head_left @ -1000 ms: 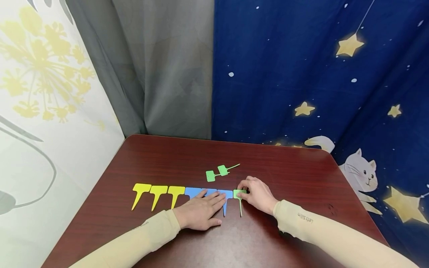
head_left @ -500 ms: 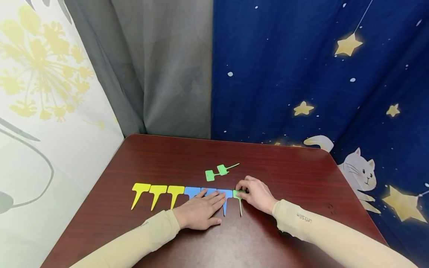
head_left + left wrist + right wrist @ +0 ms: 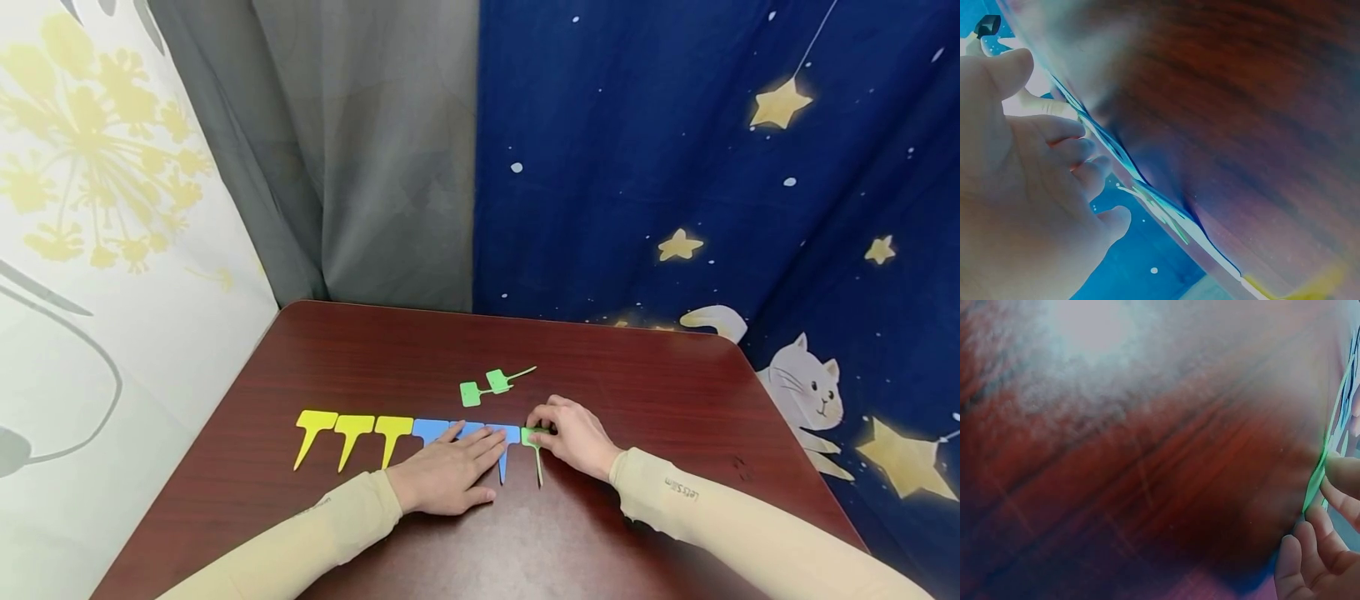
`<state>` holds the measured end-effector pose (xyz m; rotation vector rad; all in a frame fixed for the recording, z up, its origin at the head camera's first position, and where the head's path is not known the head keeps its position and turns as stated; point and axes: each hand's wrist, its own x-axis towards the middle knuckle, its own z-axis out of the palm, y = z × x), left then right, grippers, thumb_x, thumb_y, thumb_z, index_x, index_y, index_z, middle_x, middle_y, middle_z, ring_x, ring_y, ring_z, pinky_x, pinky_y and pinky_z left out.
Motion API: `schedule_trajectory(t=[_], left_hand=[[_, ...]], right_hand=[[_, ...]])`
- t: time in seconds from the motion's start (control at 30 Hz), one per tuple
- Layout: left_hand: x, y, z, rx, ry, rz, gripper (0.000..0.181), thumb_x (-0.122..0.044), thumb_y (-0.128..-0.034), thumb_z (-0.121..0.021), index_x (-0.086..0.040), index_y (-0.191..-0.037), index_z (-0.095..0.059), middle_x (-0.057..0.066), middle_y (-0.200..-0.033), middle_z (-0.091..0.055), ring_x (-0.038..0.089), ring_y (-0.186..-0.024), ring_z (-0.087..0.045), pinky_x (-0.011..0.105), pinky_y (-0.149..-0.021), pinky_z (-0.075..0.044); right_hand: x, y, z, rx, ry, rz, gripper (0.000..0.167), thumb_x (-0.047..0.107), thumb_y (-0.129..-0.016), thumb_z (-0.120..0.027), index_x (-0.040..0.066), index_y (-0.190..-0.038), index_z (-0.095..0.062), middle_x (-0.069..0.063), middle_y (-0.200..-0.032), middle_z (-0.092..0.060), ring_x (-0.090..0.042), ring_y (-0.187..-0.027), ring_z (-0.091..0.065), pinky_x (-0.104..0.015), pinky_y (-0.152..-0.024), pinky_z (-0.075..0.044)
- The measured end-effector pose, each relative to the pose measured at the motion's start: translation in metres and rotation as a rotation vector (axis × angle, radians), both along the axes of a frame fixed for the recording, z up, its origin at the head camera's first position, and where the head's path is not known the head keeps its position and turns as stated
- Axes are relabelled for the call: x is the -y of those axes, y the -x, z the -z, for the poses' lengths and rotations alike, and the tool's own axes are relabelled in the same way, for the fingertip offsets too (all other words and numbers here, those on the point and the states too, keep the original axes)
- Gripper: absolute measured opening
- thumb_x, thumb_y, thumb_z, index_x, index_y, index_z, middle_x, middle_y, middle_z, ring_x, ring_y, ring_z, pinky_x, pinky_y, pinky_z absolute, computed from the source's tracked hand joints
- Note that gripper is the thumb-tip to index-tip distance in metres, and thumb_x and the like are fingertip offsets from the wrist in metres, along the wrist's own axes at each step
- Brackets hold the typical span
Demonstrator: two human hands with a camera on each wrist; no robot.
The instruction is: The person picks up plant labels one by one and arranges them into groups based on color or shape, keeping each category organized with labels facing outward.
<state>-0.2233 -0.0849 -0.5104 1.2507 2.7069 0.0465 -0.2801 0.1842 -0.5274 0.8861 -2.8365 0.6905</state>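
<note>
In the head view, my left hand (image 3: 450,473) lies flat with its fingers over T-shaped blue plant labels, partly hiding them. The rightmost blue plant label (image 3: 504,458) shows its stem pointing towards me. Just right of it, my right hand (image 3: 573,435) pinches the head of a green plant label (image 3: 537,465) lying stem towards me. The fingers cover part of that head. In the right wrist view, thumb and fingers meet at the green label (image 3: 1315,485). Farther left in the same row lie three yellow plant labels (image 3: 392,427), side by side.
Beyond the row, two more green plant labels (image 3: 470,394) lie at an angle, stems pointing right and overlapping slightly. Everything rests on a dark red wooden table (image 3: 637,367). A grey curtain (image 3: 397,167) and a blue starry curtain (image 3: 600,183) hang behind its far edge.
The right fingertips have shifted very slightly left over the green label, and its head sits a touch nearer me. The left hand and the other labels have stayed in place.
</note>
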Motion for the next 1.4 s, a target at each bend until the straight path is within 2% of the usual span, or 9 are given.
schedule_trajectory(t=[0.2,0.37,0.53,0.77,1.1,1.4], left_hand=[[-0.001,-0.001,0.0,0.001,-0.027,0.001,0.072,-0.055,-0.1049,-0.041,-0.015,-0.162,-0.024,-0.001,-0.167,-0.019,0.019,-0.153,-0.017,0.054,-0.121,-0.015],[-0.002,-0.003,-0.002,0.01,-0.046,0.01,0.071,-0.053,-0.1054,-0.041,-0.014,-0.162,-0.023,0.002,-0.167,-0.019,0.02,-0.153,-0.016,0.053,-0.121,-0.017],[-0.003,-0.004,-0.001,0.023,-0.064,0.034,0.072,-0.053,-0.1057,-0.04,-0.012,-0.162,-0.023,0.004,-0.167,-0.019,0.022,-0.153,-0.015,0.051,-0.122,-0.016],[-0.007,-0.004,-0.001,0.017,-0.07,0.057,0.072,-0.054,-0.1058,-0.039,-0.011,-0.162,-0.022,0.005,-0.167,-0.018,0.023,-0.153,-0.016,0.051,-0.121,-0.017],[-0.017,-0.002,-0.002,0.001,-0.049,0.076,0.071,-0.053,-0.1059,-0.04,-0.011,-0.161,-0.024,0.005,-0.167,-0.02,0.023,-0.153,-0.017,0.051,-0.121,-0.018],[-0.027,0.004,-0.003,-0.017,-0.031,0.094,0.071,-0.054,-0.1057,-0.039,-0.012,-0.161,-0.024,0.004,-0.167,-0.02,0.021,-0.153,-0.017,0.05,-0.121,-0.02]], right_hand=[[0.002,0.007,-0.008,0.004,-0.017,0.026,0.015,0.028,-0.087,-0.082,0.026,-0.099,-0.074,0.01,-0.085,-0.058,-0.008,-0.076,-0.057,-0.026,-0.062,-0.048],[0.009,0.022,-0.014,-0.02,-0.043,0.016,0.01,0.024,-0.09,-0.078,0.024,-0.099,-0.074,0.011,-0.086,-0.059,-0.008,-0.078,-0.056,-0.026,-0.063,-0.048],[0.018,0.04,-0.014,-0.058,-0.063,-0.017,0.012,0.022,-0.092,-0.076,0.023,-0.104,-0.075,0.009,-0.093,-0.062,-0.01,-0.084,-0.059,-0.028,-0.067,-0.051],[0.026,0.062,-0.009,-0.152,-0.101,-0.095,0.019,0.016,-0.091,-0.076,0.02,-0.11,-0.075,0.007,-0.103,-0.064,-0.009,-0.09,-0.057,-0.03,-0.071,-0.054],[0.031,0.077,-0.004,-0.139,-0.091,-0.137,0.024,0.011,-0.09,-0.077,0.021,-0.112,-0.074,0.012,-0.108,-0.065,-0.009,-0.097,-0.058,-0.03,-0.08,-0.054],[0.035,0.08,-0.009,-0.109,-0.096,-0.157,0.021,0.009,-0.09,-0.076,0.021,-0.107,-0.076,0.009,-0.105,-0.068,-0.01,-0.097,-0.058,-0.031,-0.084,-0.053]])
